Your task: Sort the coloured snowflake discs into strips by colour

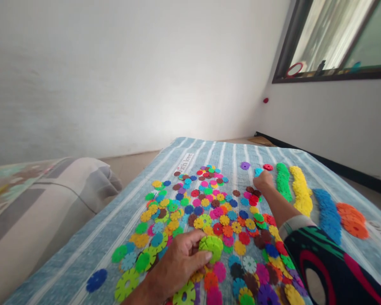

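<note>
My left hand (182, 258) is closed on a small stack of lime-green notched plastic discs (212, 248), with the thumb on top, low over the pile. Stretched out to the far right side of the pile, my right hand (264, 181) is curled, and a light blue notched disc (258, 171) shows at its fingertips. Most of those fingers are hidden behind the hand. Many-coloured notched discs (224, 220) lie loose and overlapping between and around both hands. Just beyond my right hand are a red disc (268, 167) and a purple disc (245, 165).
Rows of overlapping green discs (283, 182), yellow discs (301, 190), blue discs (327, 216) and orange discs (352, 220) lie on the right. Everything rests on a blue striped cloth (203, 152). A cloth-covered shape (66, 203) stands left; a white wall (130, 76) rises behind.
</note>
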Available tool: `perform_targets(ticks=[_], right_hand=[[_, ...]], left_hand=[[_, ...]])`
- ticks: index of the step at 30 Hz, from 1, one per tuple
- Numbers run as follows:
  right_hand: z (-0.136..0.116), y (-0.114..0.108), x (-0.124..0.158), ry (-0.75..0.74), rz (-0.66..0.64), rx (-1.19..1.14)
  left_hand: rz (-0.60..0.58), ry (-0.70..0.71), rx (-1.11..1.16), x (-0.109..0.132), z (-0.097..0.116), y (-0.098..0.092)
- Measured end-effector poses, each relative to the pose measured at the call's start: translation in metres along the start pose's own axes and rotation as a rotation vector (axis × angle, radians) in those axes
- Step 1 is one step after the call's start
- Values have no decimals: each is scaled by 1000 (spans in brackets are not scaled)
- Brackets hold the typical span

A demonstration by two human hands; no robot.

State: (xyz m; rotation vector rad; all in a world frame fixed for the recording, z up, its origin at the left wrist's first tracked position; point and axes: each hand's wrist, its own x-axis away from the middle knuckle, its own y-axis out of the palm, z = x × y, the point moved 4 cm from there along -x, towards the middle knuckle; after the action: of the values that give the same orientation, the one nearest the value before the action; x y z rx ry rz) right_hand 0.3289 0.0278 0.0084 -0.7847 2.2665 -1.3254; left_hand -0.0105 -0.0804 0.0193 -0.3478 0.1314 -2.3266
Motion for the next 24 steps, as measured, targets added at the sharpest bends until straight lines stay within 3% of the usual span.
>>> perform_targets(ticks=[6, 15, 24], right_hand=[[-3, 11, -3, 113, 27, -15], [-12, 13, 0, 124, 38, -63], [-10, 6, -15, 118, 52, -120]], left_hand=[[-23, 26, 13, 0, 0, 2], [-24, -30, 41, 0, -1, 1], [-46, -64, 54, -3, -9, -1]])
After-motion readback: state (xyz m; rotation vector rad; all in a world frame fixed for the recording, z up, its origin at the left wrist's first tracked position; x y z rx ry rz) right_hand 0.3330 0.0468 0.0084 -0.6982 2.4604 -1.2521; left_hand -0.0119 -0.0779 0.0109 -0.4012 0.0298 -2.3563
